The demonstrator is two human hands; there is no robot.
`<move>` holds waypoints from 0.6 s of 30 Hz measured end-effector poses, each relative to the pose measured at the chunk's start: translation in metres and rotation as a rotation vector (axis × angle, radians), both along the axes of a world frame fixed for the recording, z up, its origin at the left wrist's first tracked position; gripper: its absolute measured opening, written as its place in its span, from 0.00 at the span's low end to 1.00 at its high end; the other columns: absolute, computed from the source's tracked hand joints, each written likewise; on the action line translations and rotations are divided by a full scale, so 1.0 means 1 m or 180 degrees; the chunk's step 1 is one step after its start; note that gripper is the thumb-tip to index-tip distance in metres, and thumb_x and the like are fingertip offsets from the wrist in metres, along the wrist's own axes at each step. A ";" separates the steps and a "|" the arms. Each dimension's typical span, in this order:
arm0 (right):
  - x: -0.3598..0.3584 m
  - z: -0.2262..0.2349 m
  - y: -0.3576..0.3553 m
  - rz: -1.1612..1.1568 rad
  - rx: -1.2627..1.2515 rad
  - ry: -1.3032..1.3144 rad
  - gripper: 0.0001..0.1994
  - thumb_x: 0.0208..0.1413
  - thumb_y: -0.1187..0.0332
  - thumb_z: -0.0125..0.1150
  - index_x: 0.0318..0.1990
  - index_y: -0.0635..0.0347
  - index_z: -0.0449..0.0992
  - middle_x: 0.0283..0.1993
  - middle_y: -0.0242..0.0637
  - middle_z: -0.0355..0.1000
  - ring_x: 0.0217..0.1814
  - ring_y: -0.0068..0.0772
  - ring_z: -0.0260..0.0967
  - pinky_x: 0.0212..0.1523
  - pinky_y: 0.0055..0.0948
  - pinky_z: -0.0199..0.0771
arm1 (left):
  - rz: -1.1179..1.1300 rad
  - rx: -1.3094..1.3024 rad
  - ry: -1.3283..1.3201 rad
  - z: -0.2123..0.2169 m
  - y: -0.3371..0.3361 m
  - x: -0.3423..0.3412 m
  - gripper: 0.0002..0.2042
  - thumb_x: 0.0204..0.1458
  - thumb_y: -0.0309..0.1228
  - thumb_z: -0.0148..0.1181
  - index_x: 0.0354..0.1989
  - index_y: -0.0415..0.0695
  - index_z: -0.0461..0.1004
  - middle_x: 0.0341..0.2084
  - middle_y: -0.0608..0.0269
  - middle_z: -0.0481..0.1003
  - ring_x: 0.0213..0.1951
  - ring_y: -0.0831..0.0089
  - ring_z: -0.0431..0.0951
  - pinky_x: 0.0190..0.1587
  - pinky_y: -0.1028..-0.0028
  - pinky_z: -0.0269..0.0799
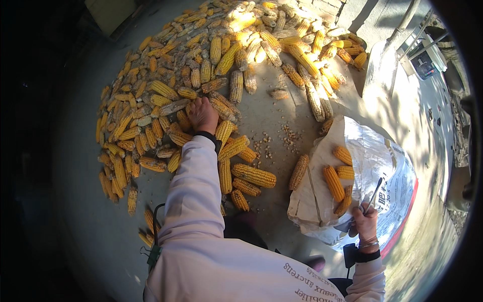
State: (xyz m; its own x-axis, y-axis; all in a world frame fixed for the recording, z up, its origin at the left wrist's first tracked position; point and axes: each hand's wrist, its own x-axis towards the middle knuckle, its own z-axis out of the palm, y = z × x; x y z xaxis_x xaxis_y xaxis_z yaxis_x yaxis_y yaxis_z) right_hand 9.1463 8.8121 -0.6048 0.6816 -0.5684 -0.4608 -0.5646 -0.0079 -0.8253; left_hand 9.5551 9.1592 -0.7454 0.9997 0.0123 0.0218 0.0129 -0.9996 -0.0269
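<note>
Head view shows my left hand (203,115) stretched out onto the heap of dried corn cobs (166,90) on the concrete floor (85,216), fingers curled down over one cob (221,106) whose long axis slants from upper left to lower right, though I cannot tell whether I have gripped it. My right hand (365,220) is closed on the rim of the white woven sack (382,156), holding its mouth open toward the heap. Four cobs (333,182) lie inside, mostly lengthwise into the sack, with another cob (299,171) just outside and loose kernels (287,137) scattered between.
</note>
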 end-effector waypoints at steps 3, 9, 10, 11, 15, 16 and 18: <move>-0.002 -0.001 0.003 -0.0185 0.0136 0.0049 0.07 0.45 0.73 0.56 0.19 0.58 0.67 0.12 0.26 0.62 0.10 0.15 0.56 0.10 0.18 0.53 | 0.1462 -0.1704 0.0904 -0.019 0.018 0.019 0.25 0.46 0.31 0.55 0.53 0.39 0.55 0.47 0.45 0.63 0.48 0.56 0.66 0.47 0.64 0.67; -0.001 -0.003 0.006 -0.0232 0.0167 0.0150 0.07 0.45 0.73 0.56 0.19 0.58 0.67 0.12 0.27 0.62 0.10 0.15 0.56 0.09 0.17 0.52 | 0.1394 -0.1535 0.1379 -0.025 0.018 0.035 0.31 0.45 0.31 0.56 0.55 0.32 0.50 0.44 0.41 0.67 0.45 0.58 0.70 0.44 0.62 0.68; -0.001 -0.004 0.006 -0.0289 0.0114 0.0235 0.07 0.45 0.73 0.56 0.19 0.58 0.67 0.12 0.27 0.62 0.10 0.15 0.56 0.09 0.17 0.52 | 0.1288 -0.1524 0.1548 -0.024 0.015 0.034 0.30 0.45 0.31 0.56 0.55 0.32 0.50 0.44 0.41 0.67 0.45 0.58 0.70 0.44 0.62 0.69; 0.000 -0.004 0.006 -0.0215 0.0137 0.0112 0.07 0.45 0.73 0.56 0.19 0.58 0.67 0.12 0.27 0.62 0.10 0.15 0.56 0.09 0.17 0.52 | 0.1302 -0.1650 0.1614 -0.022 0.013 0.033 0.29 0.44 0.32 0.58 0.52 0.31 0.54 0.43 0.42 0.67 0.44 0.60 0.71 0.43 0.63 0.69; 0.001 -0.006 0.006 -0.0261 0.0070 0.0093 0.07 0.45 0.74 0.55 0.18 0.58 0.67 0.11 0.27 0.61 0.10 0.15 0.57 0.09 0.18 0.53 | 0.1602 -0.3806 0.1166 -0.010 -0.001 0.020 0.13 0.45 0.28 0.53 0.37 0.33 0.65 0.21 0.60 0.64 0.21 0.73 0.64 0.25 0.67 0.62; 0.001 -0.006 0.006 -0.0328 0.0070 0.0166 0.07 0.45 0.74 0.55 0.18 0.57 0.66 0.11 0.27 0.61 0.10 0.15 0.57 0.09 0.18 0.53 | 0.1432 -0.4495 0.1132 -0.006 -0.009 0.013 0.13 0.44 0.27 0.53 0.37 0.33 0.65 0.25 0.59 0.66 0.26 0.72 0.66 0.27 0.68 0.63; 0.002 -0.007 0.006 -0.0247 0.0167 0.0157 0.08 0.45 0.74 0.55 0.18 0.57 0.66 0.11 0.27 0.61 0.10 0.15 0.57 0.10 0.18 0.53 | 0.1036 -0.5856 0.0675 0.007 -0.031 -0.012 0.12 0.42 0.25 0.53 0.35 0.32 0.63 0.34 0.56 0.68 0.36 0.71 0.70 0.33 0.70 0.67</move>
